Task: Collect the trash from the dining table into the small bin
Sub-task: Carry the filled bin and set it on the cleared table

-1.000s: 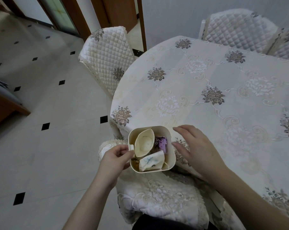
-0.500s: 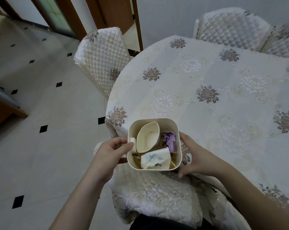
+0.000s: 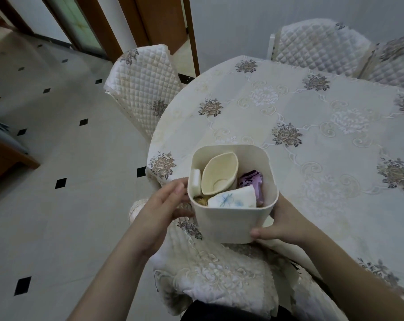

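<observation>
Hands (image 3: 164, 205) gripping bin (image 3: 226, 223), fingers hidden.

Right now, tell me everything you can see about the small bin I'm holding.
The small bin is a cream, smooth, plastic-looking tub with a rounded-square open rim and plain walls. It stands upright at the near edge of the table. The left hand grips its left side and the right hand its lower right. Inside are a squashed paper cup, a folded floral tissue and a purple wrapper.
</observation>
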Demonstrator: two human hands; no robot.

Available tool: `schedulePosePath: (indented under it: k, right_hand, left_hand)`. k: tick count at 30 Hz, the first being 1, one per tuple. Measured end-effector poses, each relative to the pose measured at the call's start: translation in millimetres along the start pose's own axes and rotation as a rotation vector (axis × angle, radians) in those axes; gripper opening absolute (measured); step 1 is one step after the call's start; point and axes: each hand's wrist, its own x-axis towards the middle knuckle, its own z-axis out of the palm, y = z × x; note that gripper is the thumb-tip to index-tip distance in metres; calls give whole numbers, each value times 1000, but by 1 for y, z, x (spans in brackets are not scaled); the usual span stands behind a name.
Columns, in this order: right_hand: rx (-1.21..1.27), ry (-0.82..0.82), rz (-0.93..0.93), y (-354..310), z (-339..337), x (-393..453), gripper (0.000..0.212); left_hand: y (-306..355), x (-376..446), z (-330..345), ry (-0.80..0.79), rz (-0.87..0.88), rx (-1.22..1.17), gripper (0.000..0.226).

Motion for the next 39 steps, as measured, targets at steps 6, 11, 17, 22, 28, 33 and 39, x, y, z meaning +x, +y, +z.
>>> schedulePosePath:
  k: [6, 11, 17, 22, 28, 33, 39]
  right_hand:
    - [60, 107, 8, 3, 1, 1, 117]
    - [113, 156, -33, -3, 11, 4, 122]
    - [93, 73, -64, -10, 8, 6, 133]
    - [108, 113, -84, -17, 0, 6, 78]
    - [181, 161, -65, -26, 8, 2, 50]
    - [253, 205, -105, -26, 27, 2, 68]
    - [319, 295, -155, -30, 48, 4, 80]
  left_hand:
    - [-16, -10, 17, 37, 167, 191, 78]
    - [-36, -26, 49, 328, 264, 178, 66]
    - [-39, -32, 48, 402, 264, 20, 61]
    - [-41, -32, 33, 362, 230, -19, 56]
    - [-42, -34, 22, 328, 275, 31, 55]
    - [-41, -30, 16, 361, 284, 120, 63]
    - [-44, -35, 6, 442, 263, 87, 41]
